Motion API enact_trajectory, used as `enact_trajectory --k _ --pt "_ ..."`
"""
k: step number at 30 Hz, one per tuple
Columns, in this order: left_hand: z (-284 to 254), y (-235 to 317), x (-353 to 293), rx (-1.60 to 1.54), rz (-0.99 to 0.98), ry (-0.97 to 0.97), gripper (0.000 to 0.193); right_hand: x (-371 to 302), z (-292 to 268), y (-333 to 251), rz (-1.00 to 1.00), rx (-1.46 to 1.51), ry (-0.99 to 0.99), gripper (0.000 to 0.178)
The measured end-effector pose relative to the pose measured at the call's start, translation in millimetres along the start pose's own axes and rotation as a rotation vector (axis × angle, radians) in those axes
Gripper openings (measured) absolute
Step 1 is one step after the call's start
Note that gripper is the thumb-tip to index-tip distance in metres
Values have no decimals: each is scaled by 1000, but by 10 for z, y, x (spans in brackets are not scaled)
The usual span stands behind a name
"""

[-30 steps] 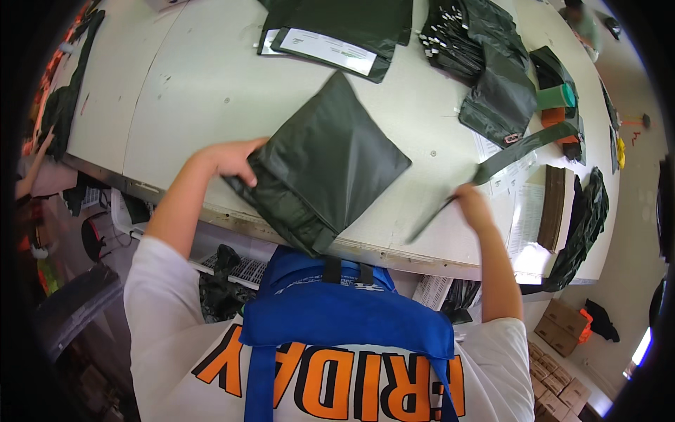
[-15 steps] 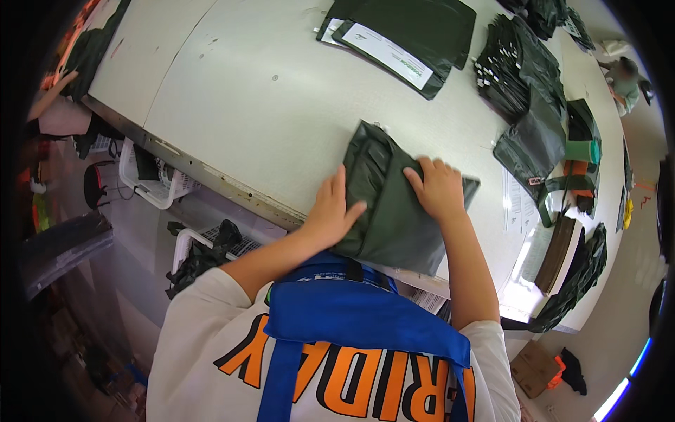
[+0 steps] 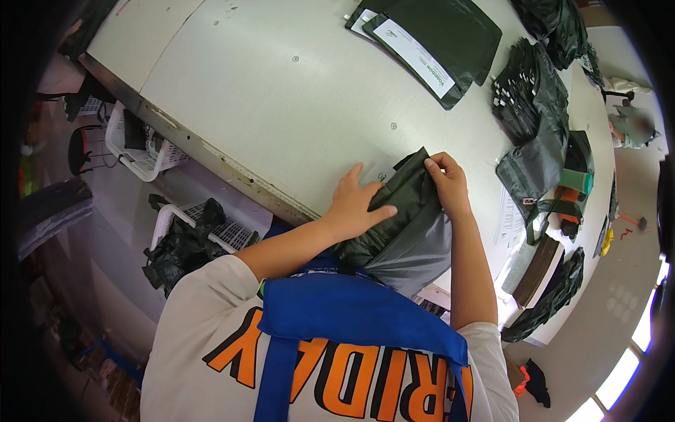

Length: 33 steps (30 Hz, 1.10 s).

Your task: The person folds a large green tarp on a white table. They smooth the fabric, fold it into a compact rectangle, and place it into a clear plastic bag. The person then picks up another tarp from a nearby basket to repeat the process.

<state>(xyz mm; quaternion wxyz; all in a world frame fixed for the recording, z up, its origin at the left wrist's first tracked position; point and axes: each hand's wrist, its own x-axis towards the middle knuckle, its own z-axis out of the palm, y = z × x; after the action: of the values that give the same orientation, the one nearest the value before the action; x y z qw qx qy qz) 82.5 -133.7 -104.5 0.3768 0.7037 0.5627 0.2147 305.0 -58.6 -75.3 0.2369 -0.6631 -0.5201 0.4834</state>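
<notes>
A dark green, folded fabric piece (image 3: 415, 243), thin and slightly shiny like a pouch, lies crumpled at the table's near edge in front of my body. My right hand (image 3: 450, 184) pinches its far corner between thumb and fingers. Spread beside and partly over its left side is my left hand (image 3: 355, 205), fingers apart, the thumb resting against the fabric. A white label (image 3: 382, 173) shows just past the left fingertips, partly hidden by the fabric.
Flat dark green pouches (image 3: 450, 35) with a white label lie at the far side of the table (image 3: 246, 105). Heaped fabric pieces (image 3: 527, 98) are at the right, near a green tape roll (image 3: 576, 181). White baskets (image 3: 151, 165) stand below the left edge. Another person is at far right.
My right hand has closed on the fabric's far corner and folded it over. My left hand has shifted right and spread its fingers. The fabric is more bunched, and the view has turned slightly.
</notes>
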Motion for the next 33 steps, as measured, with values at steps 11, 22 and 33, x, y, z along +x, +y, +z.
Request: enact_trajectory --k 11,22,33 --pt "-623 282 456 -466 136 -148 41 -326 -251 -846 -167 -106 140 55" --pt "-921 1199 186 -14 934 -172 21 -1734 -526 155 -482 -411 527 43" --pt "-190 456 256 269 763 -266 46 -1820 392 321 -572 -517 410 27"
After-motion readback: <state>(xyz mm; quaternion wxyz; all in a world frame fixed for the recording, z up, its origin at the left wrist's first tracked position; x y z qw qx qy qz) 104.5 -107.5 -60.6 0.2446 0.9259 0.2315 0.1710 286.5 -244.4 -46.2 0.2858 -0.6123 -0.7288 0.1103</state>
